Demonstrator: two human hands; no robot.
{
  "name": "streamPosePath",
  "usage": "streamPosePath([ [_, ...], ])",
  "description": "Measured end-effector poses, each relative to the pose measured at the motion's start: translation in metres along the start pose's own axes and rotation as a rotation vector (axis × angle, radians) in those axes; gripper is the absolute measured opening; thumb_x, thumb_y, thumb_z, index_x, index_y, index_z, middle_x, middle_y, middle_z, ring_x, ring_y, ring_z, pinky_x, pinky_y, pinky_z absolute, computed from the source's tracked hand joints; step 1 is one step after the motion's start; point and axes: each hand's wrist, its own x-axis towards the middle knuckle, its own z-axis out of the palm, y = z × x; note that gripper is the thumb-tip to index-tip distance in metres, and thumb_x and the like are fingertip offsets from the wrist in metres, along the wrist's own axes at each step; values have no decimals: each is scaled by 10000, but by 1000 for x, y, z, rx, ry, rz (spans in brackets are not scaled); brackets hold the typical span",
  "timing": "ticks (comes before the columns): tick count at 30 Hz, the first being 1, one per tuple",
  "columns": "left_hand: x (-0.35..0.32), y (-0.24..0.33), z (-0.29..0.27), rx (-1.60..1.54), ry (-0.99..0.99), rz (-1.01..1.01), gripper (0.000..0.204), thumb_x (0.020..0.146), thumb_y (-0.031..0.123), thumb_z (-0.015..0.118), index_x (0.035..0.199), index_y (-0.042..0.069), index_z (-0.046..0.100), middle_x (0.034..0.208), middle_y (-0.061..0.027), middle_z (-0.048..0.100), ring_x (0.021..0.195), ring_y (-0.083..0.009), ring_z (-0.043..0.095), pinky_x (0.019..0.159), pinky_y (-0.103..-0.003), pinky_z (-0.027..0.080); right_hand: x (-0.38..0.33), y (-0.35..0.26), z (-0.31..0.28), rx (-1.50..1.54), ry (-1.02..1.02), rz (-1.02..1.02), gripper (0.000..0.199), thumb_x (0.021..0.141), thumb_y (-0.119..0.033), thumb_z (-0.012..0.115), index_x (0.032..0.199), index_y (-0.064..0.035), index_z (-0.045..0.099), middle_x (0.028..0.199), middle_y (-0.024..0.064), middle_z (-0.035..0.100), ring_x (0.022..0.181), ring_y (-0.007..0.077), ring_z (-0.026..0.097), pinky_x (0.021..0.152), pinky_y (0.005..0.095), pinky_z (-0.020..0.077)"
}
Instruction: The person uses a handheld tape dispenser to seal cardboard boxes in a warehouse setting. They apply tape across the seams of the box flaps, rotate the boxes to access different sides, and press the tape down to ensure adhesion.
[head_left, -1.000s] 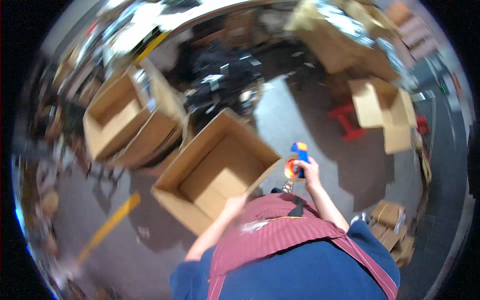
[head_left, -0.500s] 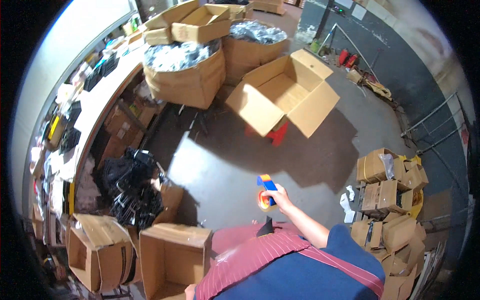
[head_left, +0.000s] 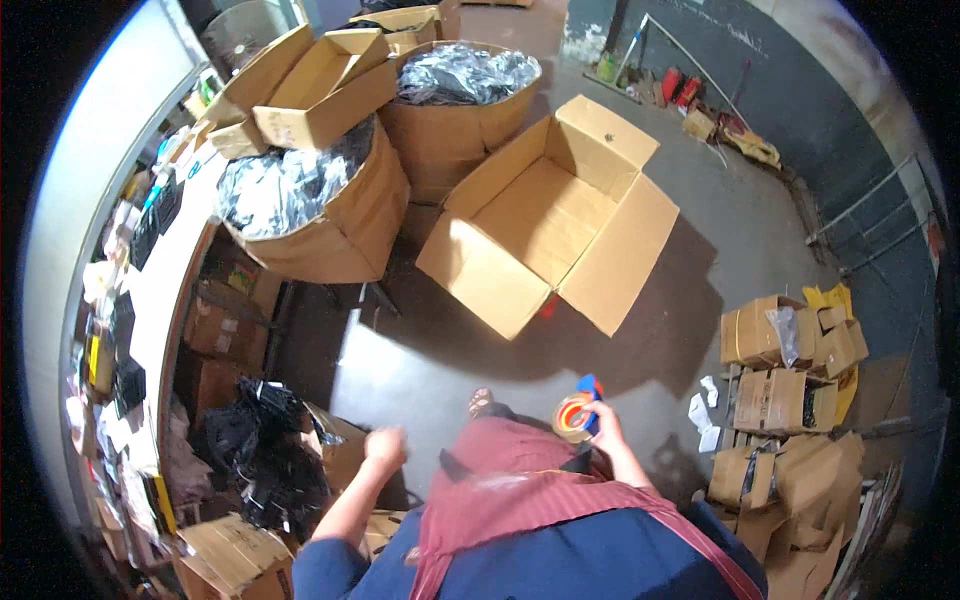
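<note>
Two filled cartons (head_left: 365,225) stand left of one open carton (head_left: 550,215). The left hand's (head_left: 385,450) fingers are curled into a fist. One tape dispenser (head_left: 590,388), blue end pointing forward along its long axis, sits in the right hand (head_left: 607,426), fingers gripping it. Stacked cartons (head_left: 765,395) bear illegible print.

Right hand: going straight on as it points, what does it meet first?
The right hand, tape dispenser leading, would probably meet the open cardboard box at a near flap; depth is unclear, so it might pass over.
</note>
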Motion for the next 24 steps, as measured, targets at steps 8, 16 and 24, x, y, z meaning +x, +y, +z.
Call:
streamPosePath([
  [8, 242, 264, -111, 4, -162, 688, 528, 873, 203, 573, 1358, -2, 535, 1204, -209, 677, 1139, -359, 648, 943, -449, 532, 13, -58, -75, 368, 235, -185, 238, 852, -154, 600, 1037, -5, 616, 793, 99, 658, 690, 255, 669, 713, 414, 602],
  [16, 280, 396, -121, 481, 325, 1151, 608, 820, 256, 626, 1370, 6, 563, 1389, -183, 535, 1274, -323, 510, 1049, -495, 415, 23, -131, -176, 15, 212, -525, 333, 860, -199, 615, 1120, 9, 621, 977, 111, 685, 857, 249, 677, 799, 376, 564],
  [24, 235, 425, -290, 167, 569, 747, 593, 860, 183, 621, 1417, 27, 487, 1629, -275, 144, 1527, -468, 73, 1223, -587, 132, 36, -247, -276, 424, 363, -403, 346, 750, -179, 675, 1062, -31, 651, 997, 94, 677, 936, 253, 673, 860, 398, 551],
])
